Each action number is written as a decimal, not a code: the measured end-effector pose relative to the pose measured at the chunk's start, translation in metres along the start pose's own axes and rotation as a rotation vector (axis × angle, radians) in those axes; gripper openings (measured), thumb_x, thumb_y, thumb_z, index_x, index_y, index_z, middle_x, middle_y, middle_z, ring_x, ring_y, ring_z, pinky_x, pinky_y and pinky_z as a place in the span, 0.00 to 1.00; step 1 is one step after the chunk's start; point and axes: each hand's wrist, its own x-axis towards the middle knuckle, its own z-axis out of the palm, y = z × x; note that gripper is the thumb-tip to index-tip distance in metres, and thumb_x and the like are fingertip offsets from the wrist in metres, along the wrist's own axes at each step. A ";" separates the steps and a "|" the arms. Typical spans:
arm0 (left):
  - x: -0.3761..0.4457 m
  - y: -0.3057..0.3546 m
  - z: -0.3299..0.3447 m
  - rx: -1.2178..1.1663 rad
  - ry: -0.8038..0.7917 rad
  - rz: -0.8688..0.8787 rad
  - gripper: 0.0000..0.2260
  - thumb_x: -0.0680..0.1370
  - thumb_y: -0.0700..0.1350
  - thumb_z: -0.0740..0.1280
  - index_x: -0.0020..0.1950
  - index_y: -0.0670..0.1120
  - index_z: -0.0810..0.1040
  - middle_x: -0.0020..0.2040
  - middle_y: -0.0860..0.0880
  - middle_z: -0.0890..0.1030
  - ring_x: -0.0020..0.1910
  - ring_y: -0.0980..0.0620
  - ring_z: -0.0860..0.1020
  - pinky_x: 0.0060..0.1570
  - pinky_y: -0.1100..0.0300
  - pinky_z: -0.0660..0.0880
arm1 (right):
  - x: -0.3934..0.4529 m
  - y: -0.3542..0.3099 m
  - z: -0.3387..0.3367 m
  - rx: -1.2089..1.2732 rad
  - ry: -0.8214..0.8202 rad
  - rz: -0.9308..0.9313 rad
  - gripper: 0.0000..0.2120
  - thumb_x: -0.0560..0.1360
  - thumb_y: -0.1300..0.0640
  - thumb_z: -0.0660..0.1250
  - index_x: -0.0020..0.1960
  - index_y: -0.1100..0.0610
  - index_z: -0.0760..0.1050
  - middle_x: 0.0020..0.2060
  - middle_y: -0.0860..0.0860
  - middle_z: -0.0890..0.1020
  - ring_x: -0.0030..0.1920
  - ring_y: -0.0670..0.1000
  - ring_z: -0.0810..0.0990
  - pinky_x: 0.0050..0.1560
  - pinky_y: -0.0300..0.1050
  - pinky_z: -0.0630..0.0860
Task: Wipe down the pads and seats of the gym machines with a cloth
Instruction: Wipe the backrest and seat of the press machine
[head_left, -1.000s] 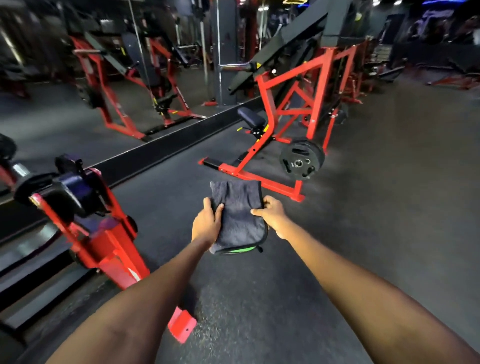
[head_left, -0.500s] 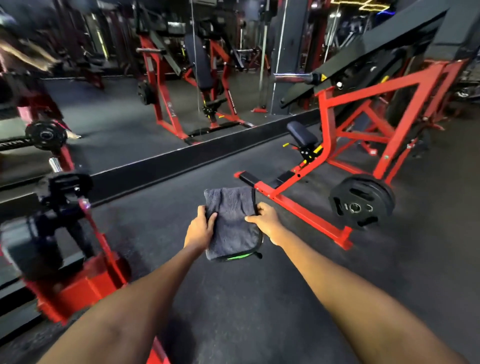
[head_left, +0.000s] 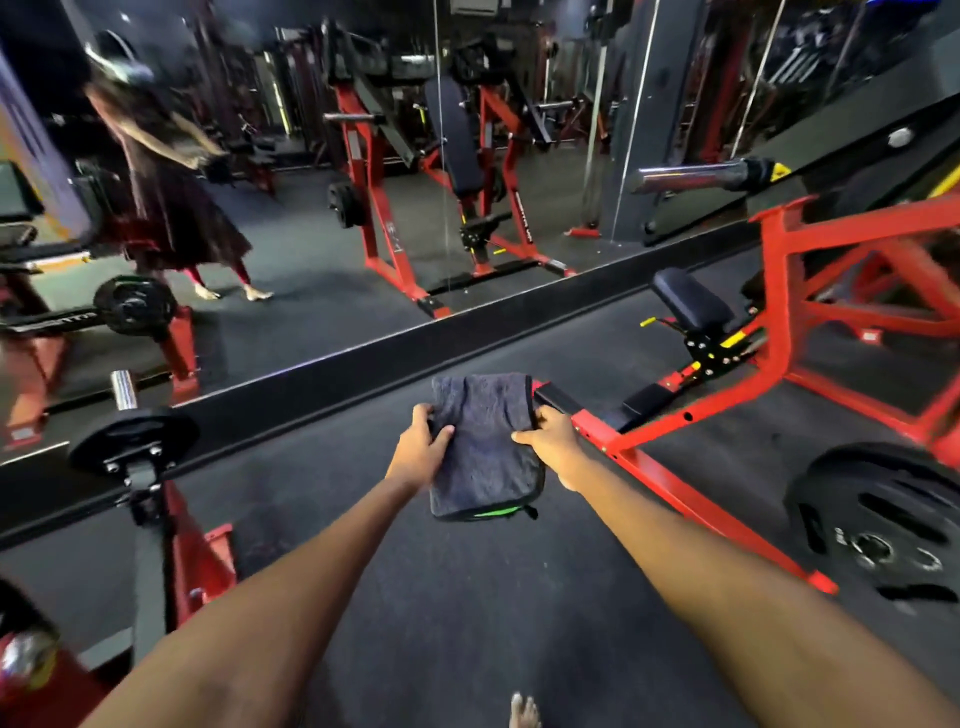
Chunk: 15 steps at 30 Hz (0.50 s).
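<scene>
A folded dark grey cloth (head_left: 485, 447) with a green-trimmed edge is held out in front of me at arm's length. My left hand (head_left: 418, 449) grips its left side, thumb on top. My right hand (head_left: 550, 444) pinches its right edge. Ahead to the right stands a red-framed gym machine (head_left: 779, 332) with a small black padded seat (head_left: 691, 301) on a low post. The seat is well beyond the cloth, and neither hand touches it.
A black weight plate (head_left: 883, 525) hangs on the red machine at the right. A second red machine with a plate (head_left: 132, 441) stands at the left. A wall mirror (head_left: 311, 208) runs across ahead, reflecting a person and other machines. Dark rubber floor (head_left: 467, 623) lies underfoot.
The view has swung left and closer to the mirror; the red machine and its plate have shifted to the right. Both hands keep the same hold on the cloth.
</scene>
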 end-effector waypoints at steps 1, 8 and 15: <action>0.031 0.000 -0.001 -0.001 0.007 -0.003 0.15 0.80 0.41 0.63 0.64 0.38 0.66 0.59 0.41 0.76 0.58 0.41 0.75 0.54 0.57 0.68 | 0.033 -0.006 0.004 0.004 -0.015 -0.011 0.11 0.69 0.67 0.72 0.51 0.65 0.75 0.49 0.59 0.82 0.51 0.58 0.80 0.56 0.56 0.76; 0.190 0.020 -0.010 -0.040 0.078 0.008 0.19 0.77 0.34 0.62 0.66 0.41 0.60 0.60 0.44 0.73 0.57 0.44 0.75 0.61 0.50 0.71 | 0.203 -0.067 0.018 -0.008 -0.120 -0.080 0.14 0.70 0.68 0.70 0.37 0.54 0.69 0.40 0.52 0.78 0.43 0.50 0.75 0.42 0.44 0.71; 0.339 -0.002 -0.016 -0.009 0.156 -0.029 0.15 0.77 0.35 0.65 0.61 0.39 0.66 0.52 0.48 0.75 0.46 0.50 0.73 0.46 0.66 0.66 | 0.366 -0.084 0.060 0.024 -0.197 -0.053 0.09 0.70 0.69 0.71 0.47 0.62 0.75 0.43 0.53 0.79 0.43 0.49 0.75 0.44 0.44 0.72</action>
